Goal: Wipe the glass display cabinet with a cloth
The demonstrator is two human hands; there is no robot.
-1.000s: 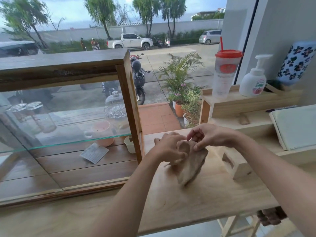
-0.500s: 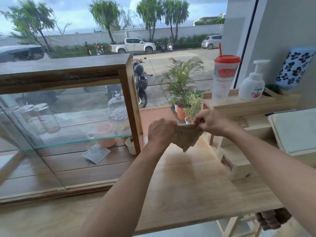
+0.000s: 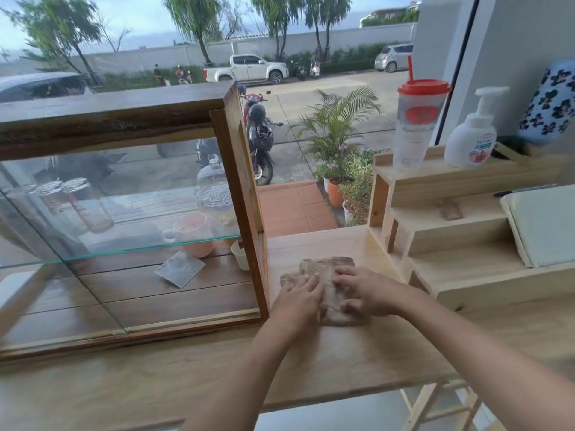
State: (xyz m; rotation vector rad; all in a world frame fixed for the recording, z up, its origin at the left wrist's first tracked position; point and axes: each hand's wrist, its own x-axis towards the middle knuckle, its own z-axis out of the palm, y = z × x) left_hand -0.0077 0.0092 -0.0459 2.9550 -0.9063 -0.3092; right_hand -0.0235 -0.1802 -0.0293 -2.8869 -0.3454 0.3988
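Note:
A brown cloth (image 3: pixel 329 269) lies flat on the light wooden counter (image 3: pixel 311 362), just right of the glass display cabinet (image 3: pixel 236 169). My left hand (image 3: pixel 300 295) presses flat on the cloth's left part, fingers spread. My right hand (image 3: pixel 362 289) rests on its right part, fingers bent onto the fabric. The cabinet has a dark wood frame, a glass shelf, jars, a pink cup and a paper card inside. Both hands sit right beside its right-hand post.
A stepped wooden organiser (image 3: pixel 451 231) stands at the right with a red-lidded tumbler (image 3: pixel 417 122), a white pump bottle (image 3: pixel 471 136) and a flowered bottle (image 3: pixel 552 101). A white pad (image 3: pixel 544 225) lies there. Behind is a window onto a street.
The cloth was held up and stretched between both hands; now it is spread flat on the counter with both hands pressing down on it.

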